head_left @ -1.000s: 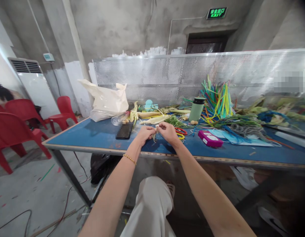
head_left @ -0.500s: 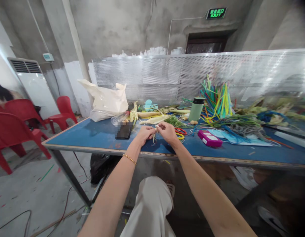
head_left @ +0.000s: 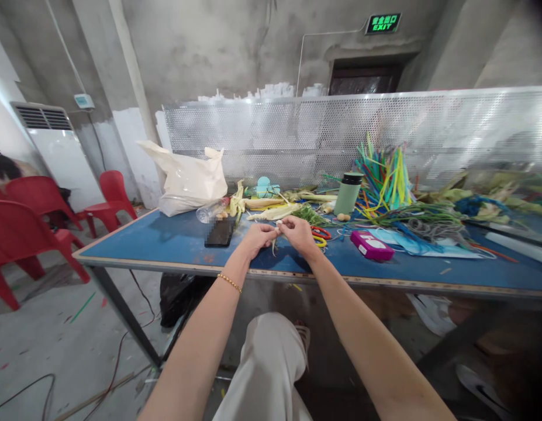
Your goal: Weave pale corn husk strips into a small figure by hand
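Close together over the front of the blue table [head_left: 143,248], both hands pinch one small piece of pale corn husk [head_left: 274,245]. My left hand [head_left: 258,238] has its fingertips closed on the husk's left side. My right hand [head_left: 297,234] grips the upper right end, where a whitish bit shows at the fingertips. A thin tail of husk hangs down between the hands. Most of the piece is hidden by the fingers. Just behind lie more corn husks [head_left: 275,212] and some green leafy sprigs [head_left: 312,215]. Red- and yellow-handled scissors [head_left: 321,234] rest beside my right hand.
Left of the hands are a phone [head_left: 219,233], a clear bottle [head_left: 208,211] and a white bag [head_left: 194,178]. To the right stand a green flask [head_left: 348,196], a purple box [head_left: 371,245] and colourful pipe cleaners [head_left: 387,175]. A perforated metal panel [head_left: 262,128] rises behind.
Both hands stay in nearly the same place, still pinching the husk, with only slight finger movement. The view has shifted very slightly.
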Demonstrator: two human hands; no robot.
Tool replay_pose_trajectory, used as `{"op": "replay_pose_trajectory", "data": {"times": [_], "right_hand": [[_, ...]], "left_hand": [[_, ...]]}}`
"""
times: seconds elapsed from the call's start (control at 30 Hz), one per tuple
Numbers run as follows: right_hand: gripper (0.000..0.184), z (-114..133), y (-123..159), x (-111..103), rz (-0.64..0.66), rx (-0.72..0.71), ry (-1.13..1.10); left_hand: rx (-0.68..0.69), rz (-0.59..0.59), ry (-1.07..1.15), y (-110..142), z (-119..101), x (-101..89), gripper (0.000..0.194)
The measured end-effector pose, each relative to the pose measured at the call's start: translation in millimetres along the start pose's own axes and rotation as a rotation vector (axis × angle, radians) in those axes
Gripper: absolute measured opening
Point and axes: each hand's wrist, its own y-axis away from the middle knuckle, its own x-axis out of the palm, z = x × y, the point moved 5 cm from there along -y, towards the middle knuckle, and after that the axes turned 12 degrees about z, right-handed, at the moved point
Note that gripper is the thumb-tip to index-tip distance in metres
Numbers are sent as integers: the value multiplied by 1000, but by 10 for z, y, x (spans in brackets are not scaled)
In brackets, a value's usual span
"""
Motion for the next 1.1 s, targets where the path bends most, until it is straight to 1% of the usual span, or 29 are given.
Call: {"op": "replay_pose_trajectory", "data": {"times": [0.23, 0.47, 0.57, 0.63, 0.73, 0.8, 0.9, 1.03, 1.1], "right_hand": [[19, 9, 6, -16, -46, 22, -1], [25, 47, 12, -41, -18, -4, 18], [31, 88, 31, -62, 38, -34, 86], [34, 99, 48, -55, 101, -44, 73], [28, 112, 73, -57, 141, -70, 28], [20, 121, 89, -78, 124, -90, 58], [12, 125, 120, -126, 54, -92, 179], [8, 128, 165, -168, -29, -69, 371], [8, 136, 183, -184, -63, -68, 428]], "left_hand": [[-8, -7, 13, 19, -15, 17, 40], [-28, -72, 45, -2, 22, -30, 27], [-29, -105, 98, -18, 47, -76, 23], [-26, -145, 137, -17, 53, -109, 21], [-27, -200, 175, -3, 47, -140, 19], [-34, -226, 181, 8, 40, -149, 17], [-40, -256, 187, 21, 32, -156, 19], [-48, -270, 205, 27, 19, -155, 23], [-60, -281, 209, 31, 10, -154, 23]]}}
